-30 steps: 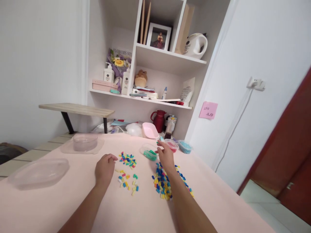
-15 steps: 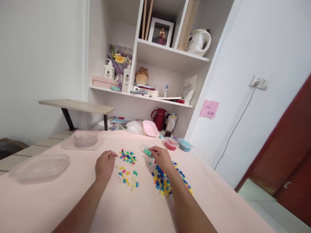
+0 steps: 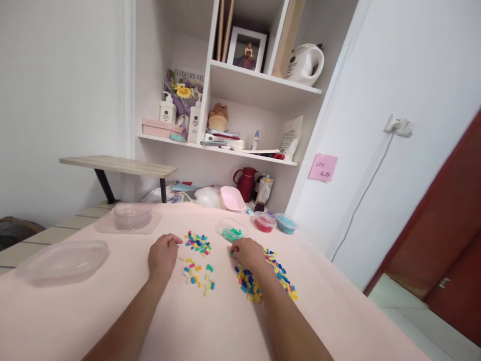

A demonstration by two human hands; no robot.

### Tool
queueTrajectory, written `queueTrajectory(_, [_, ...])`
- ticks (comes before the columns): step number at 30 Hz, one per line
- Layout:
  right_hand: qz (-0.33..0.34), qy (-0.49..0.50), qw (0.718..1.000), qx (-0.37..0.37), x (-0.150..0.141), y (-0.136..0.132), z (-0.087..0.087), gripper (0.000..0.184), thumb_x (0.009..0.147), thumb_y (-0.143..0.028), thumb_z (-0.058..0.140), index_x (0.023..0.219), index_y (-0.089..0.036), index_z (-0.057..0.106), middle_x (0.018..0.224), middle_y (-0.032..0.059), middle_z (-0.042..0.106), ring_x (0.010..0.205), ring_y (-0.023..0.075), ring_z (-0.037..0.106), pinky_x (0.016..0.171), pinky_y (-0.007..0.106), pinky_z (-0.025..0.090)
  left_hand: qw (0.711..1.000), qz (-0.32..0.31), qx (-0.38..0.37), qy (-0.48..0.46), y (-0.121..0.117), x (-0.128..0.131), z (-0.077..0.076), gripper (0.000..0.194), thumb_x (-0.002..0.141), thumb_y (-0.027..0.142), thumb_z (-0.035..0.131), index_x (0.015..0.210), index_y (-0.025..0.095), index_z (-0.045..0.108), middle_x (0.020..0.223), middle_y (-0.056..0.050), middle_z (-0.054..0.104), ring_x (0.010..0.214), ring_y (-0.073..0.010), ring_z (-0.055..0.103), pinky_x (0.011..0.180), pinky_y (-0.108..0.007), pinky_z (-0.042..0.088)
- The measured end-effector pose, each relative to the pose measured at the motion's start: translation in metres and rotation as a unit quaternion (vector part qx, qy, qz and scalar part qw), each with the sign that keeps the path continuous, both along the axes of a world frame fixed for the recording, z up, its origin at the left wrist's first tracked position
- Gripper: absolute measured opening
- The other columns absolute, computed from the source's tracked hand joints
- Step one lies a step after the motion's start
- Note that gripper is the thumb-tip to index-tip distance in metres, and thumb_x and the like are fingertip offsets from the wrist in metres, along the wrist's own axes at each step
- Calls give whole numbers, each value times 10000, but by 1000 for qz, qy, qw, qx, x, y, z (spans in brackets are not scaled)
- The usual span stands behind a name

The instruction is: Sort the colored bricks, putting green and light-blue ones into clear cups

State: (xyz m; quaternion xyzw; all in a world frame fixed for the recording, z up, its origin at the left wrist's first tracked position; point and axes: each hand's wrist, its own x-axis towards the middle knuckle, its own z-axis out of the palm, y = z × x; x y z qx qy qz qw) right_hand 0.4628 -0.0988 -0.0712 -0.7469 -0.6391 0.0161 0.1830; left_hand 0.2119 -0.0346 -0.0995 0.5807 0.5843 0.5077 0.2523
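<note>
My right hand (image 3: 248,253) is low over the near side of a small clear tub (image 3: 221,231) of green pieces (image 3: 236,232). Its thumb and fingertips are pinched at a small green piece (image 3: 231,254), partly hidden by them. Beneath its wrist spreads a big heap of mixed blue, yellow and other small pieces (image 3: 246,278). My left hand (image 3: 163,255) rests on the pink tabletop (image 3: 203,326) with fingers curled in and nothing visible in them. Right of it are a smaller mixed pile (image 3: 198,242) and a loose scatter of pieces (image 3: 196,279).
Tubs of red pieces (image 3: 264,222) and blue pieces (image 3: 286,224) stand at the back right. On the left are a clear lid (image 3: 62,260) and a clear container (image 3: 132,216). A pink tray (image 3: 232,198), a red jug (image 3: 246,183) and a bottle (image 3: 263,194) stand behind.
My right hand has come back from the green tub toward me, down to the green piece on the table, uncovering the tub's contents. My left hand stays put.
</note>
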Motion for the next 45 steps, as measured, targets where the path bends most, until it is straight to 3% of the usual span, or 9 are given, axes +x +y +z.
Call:
queueTrajectory(4, [3, 33, 999, 29, 3, 0, 7, 150, 740, -180, 636, 781, -282, 739, 882, -7, 749, 842, 201, 658, 631, 263, 372, 1000, -3, -5, -3, 0, 0, 1, 246, 747, 157, 441, 661, 251, 652, 857, 4, 751, 755, -177, 709, 666, -279, 479])
queueTrajectory(9, [-1, 70, 995, 68, 15, -2, 18, 230, 876, -245, 511, 970, -246, 721, 957, 15, 744, 792, 169, 659, 640, 252, 394, 1000, -5, -11, -12, 1, 0, 0, 242, 738, 153, 448, 655, 252, 653, 848, 8, 752, 745, -174, 710, 655, -275, 476])
queueTrajectory(16, [101, 65, 993, -2, 7, -12, 12, 132, 730, -222, 699, 825, -281, 769, 842, -30, 747, 777, 161, 648, 643, 237, 396, 999, -11, -23, -23, 6, 0, -5, 243, 735, 150, 454, 646, 255, 654, 816, 13, 753, 737, -167, 705, 648, -259, 479])
queueTrajectory(20, [125, 46, 991, -24, -3, -10, 6, 192, 675, -193, 726, 835, -294, 763, 861, -36, 741, 811, 168, 638, 664, 244, 384, 999, -11, -32, -24, 7, 0, -6, 238, 732, 155, 461, 644, 256, 657, 801, 12, 751, 741, -172, 707, 646, -263, 475])
queueTrajectory(26, [124, 62, 990, -12, -3, -9, 0, 148, 615, -111, 701, 663, -250, 719, 721, -38, 714, 727, 166, 631, 622, 243, 366, 999, -18, -39, -13, 7, -1, -4, 241, 732, 150, 458, 648, 253, 659, 795, 10, 747, 756, -181, 711, 655, -275, 463])
queueTrajectory(30, [112, 113, 986, 47, 2, -6, 5, 96, 728, -182, 651, 733, -247, 722, 707, -41, 711, 604, 134, 623, 584, 225, 411, 999, -20, -42, -6, 6, -2, -3, 240, 736, 155, 459, 645, 253, 659, 789, 9, 746, 761, -187, 710, 654, -280, 455])
queueTrajectory(33, [61, 138, 978, 141, 10, -1, 13, 213, 881, -278, 517, 933, -222, 715, 876, 26, 730, 687, 162, 645, 669, 261, 472, 999, -20, -42, -6, 7, -2, -3, 244, 739, 160, 458, 643, 253, 662, 770, 10, 743, 757, -187, 704, 653, -278, 450])
queueTrajectory(38, [-23, 152, 932, 328, 23, 10, 12, 282, 900, -323, 493, 1024, -195, 713, 1029, 93, 702, 801, 207, 636, 791, 335, 481, 999, -16, -43, -10, 8, -2, -5, 238, 734, 162, 464, 649, 247, 670, 754, 7, 740, 730, -185, 689, 649, -274, 445])
queueTrajectory(45, [-7, 190, 929, 318, 33, 15, 5, 346, 870, -257, 453, 1080, -190, 720, 1034, 94, 713, 712, 191, 662, 741, 345, 513, 999, -16, -45, -19, 8, -3, -5, 230, 719, 162, 463, 636, 244, 661, 751, 8, 741, 741, -184, 693, 645, -270, 445])
